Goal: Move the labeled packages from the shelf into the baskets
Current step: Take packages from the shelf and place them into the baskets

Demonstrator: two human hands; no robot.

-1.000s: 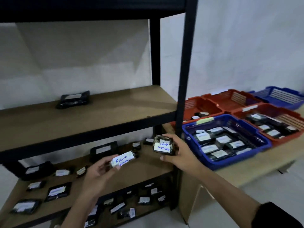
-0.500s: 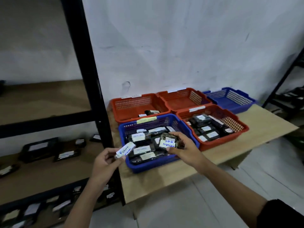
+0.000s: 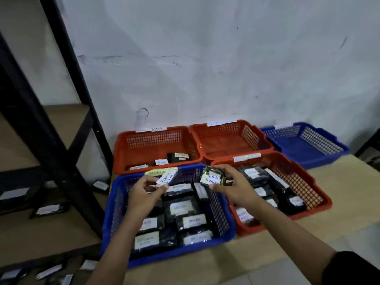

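Note:
My left hand (image 3: pixel 144 194) pinches a small package with a white label reading "Return" (image 3: pixel 167 177) above the near blue basket (image 3: pixel 115 204). My right hand (image 3: pixel 232 186) grips a dark package with a white handwritten label (image 3: pixel 212 177) over the same basket's far right corner. Several labeled black packages lie inside that basket. The red basket (image 3: pixel 320 197) to its right also holds several packages. More labeled packages (image 3: pixel 48 209) stay on the shelf at the left.
Behind stand a red basket (image 3: pixel 123 149) with a few packages, an empty red basket (image 3: pixel 253 132) and an empty blue basket (image 3: pixel 337 147), all on a wooden table (image 3: pixel 349 182). The black shelf post (image 3: pixel 67 128) rises at the left. White wall behind.
Both hands carried their packages from the shelf rightward and now hold them over the near blue basket. The view swung from the shelf to the baskets.

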